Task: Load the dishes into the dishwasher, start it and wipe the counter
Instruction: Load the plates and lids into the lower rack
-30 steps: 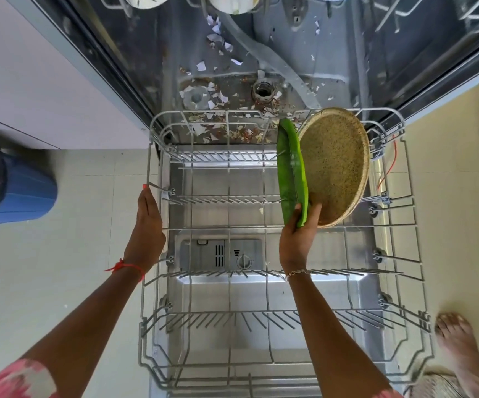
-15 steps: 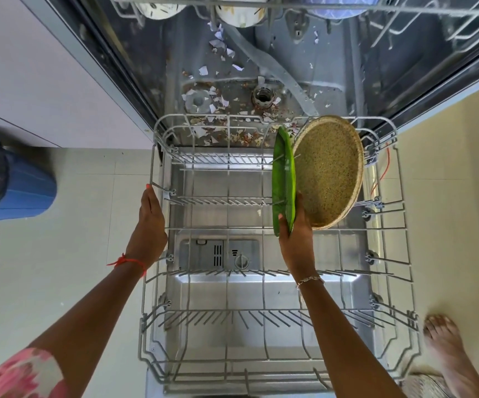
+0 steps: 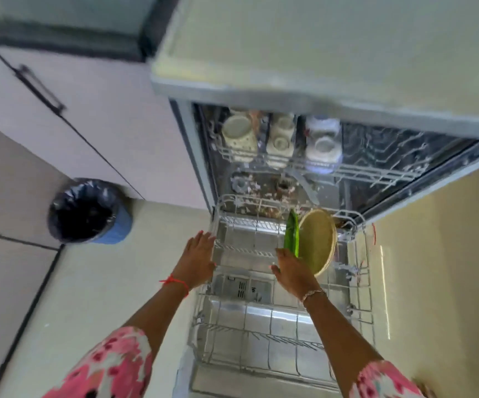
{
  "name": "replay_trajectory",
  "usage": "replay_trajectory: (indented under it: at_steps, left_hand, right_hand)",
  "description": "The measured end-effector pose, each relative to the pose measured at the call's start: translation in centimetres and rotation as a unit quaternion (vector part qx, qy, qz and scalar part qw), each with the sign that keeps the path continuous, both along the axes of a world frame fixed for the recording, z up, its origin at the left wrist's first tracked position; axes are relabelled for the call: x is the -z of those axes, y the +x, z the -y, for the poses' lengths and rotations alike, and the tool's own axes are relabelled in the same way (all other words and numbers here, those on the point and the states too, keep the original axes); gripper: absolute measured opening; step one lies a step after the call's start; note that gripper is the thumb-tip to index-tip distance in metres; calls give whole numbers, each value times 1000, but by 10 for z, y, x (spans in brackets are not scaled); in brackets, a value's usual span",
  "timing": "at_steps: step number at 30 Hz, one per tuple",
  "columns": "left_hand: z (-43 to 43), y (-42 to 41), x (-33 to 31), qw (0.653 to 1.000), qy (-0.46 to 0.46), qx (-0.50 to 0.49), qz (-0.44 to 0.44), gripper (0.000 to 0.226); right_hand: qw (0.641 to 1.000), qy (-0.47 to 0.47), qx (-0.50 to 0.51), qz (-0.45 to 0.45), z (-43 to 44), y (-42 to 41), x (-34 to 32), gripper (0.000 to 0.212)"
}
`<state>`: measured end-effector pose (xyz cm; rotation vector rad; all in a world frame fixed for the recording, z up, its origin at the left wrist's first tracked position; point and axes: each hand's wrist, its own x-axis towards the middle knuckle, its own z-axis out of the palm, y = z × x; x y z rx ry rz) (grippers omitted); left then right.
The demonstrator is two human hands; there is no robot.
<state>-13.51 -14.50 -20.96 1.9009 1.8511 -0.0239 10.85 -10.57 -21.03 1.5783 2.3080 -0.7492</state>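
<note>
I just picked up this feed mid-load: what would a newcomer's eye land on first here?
A green plate stands on edge beside a round tan plate at the back right of the pulled-out lower rack, with the right hand just below them. Scraps and pale flakes litter the tub floor behind that rack. Pale cups sit in the upper rack, and a lined blue bin stands on the floor at left.

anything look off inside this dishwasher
Yes: the dishwasher floor behind the lower rack is littered with white flakes and brown bits around the drain, odd in a machine being loaded.
</note>
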Motion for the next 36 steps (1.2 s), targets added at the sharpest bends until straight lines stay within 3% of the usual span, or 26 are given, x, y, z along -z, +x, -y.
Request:
replay_trajectory:
  at_steps: [4,8,13,21,28,36]
  left_hand:
    - [32,-9,-81,1000,-7,-15,-11,59]
    - [75,-33,-160,998,17,-46,-30,57]
    - [104,-75,-210,996,48,-69,-36,53]
    - [93,-197,-236,992,89,-94,-9,34]
    - [40,-318,-277,980,157,-114,42,30]
    - [-59,-402,-302,967,221,-108,65,27]
  right_hand:
    - [999,-40,-27,18,7,-33,-84,41]
    - [996,-22,-86,-5,31,-77,-178,36]
    - [992,13,-125,5,50,-135,-242,29]
    - [988,29,-136,-68,46,-252,-265,35]
    - [985,87,-50,-144,1,-355,-297,32]
    - [957,157,44,-238,-93,-416,-338,35]
